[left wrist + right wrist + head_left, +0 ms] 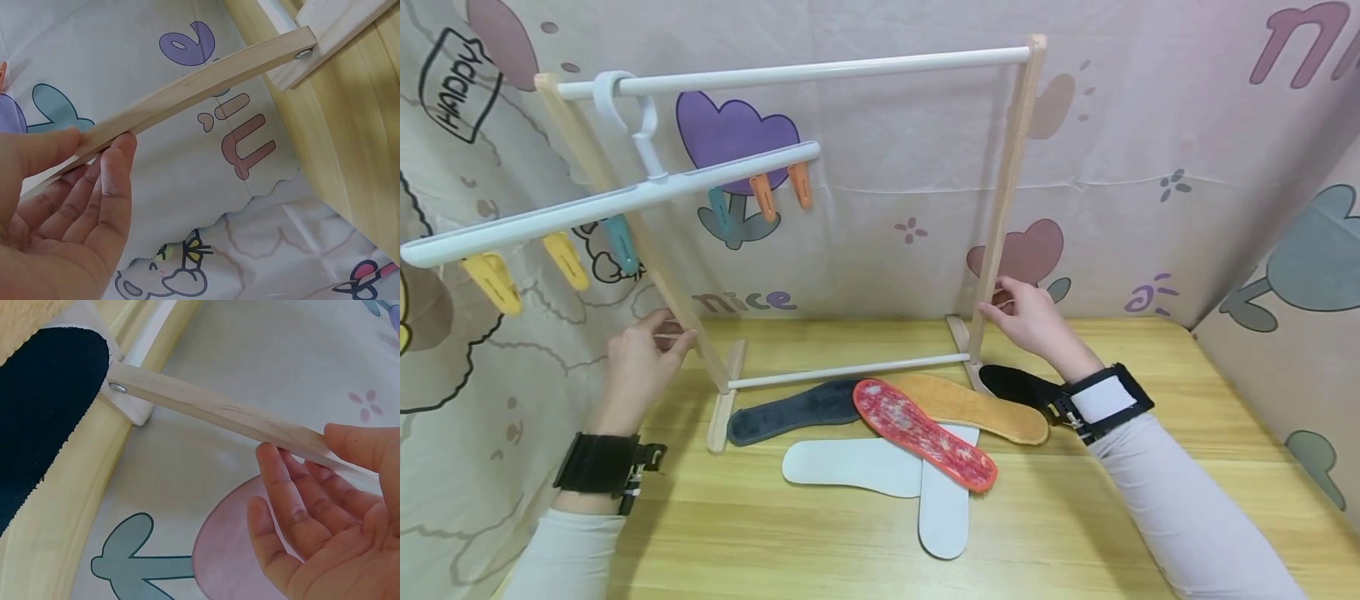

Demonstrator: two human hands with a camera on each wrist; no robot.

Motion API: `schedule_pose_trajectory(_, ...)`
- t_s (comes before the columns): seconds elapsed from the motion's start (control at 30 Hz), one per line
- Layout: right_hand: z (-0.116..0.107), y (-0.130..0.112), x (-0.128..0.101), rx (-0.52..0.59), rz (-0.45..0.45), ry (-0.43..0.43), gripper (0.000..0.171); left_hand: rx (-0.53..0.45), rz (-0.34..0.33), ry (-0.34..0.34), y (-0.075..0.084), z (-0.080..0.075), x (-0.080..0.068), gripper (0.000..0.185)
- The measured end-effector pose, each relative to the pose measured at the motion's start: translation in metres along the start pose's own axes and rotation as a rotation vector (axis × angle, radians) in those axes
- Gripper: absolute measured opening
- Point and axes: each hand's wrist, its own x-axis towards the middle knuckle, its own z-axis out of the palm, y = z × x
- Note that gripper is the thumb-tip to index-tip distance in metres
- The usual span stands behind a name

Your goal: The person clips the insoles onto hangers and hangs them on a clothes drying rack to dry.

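Observation:
A drying rack with wooden posts and white rods stands at the back of the table. My left hand [642, 358] pinches its left post [187, 87] low down, thumb on one side and fingertips on the other. On the right post [212, 409], my right hand [1028, 315] has a similar pinch between thumb and fingers. From the top rod [835, 71] hangs a white hanger [700, 179] with yellow, blue and orange clips. In front of the rack lie several insoles, among them a red one [925, 433] on top of white ones.
A dark grey insole [797, 412], an orange one [977, 406] and a black one [1015, 385] lie near the rack's feet. The hanger's near end sticks out toward the left. A patterned cloth [880, 242] stands behind the wooden table [820, 550].

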Motion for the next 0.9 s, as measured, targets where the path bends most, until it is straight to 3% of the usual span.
schedule_pose_trajectory(0.5, -0.012, 0.012, -0.020, 0.019, 0.016, 0.020, 0.042, -0.026, 0.042, -0.021, 0.011, 0.014, 0.008, 0.035)
schedule_pose_trajectory(0.73, -0.020, 0.019, -0.029, 0.015, 0.030, 0.037, 0.040, -0.040, 0.112, 0.009, 0.019, 0.023, 0.012, 0.025)
schedule_pose_trajectory(0.9, -0.025, 0.025, -0.036, 0.016, 0.046, 0.031, 0.041, -0.073, 0.101, -0.015, 0.026, 0.028, 0.015, 0.022)
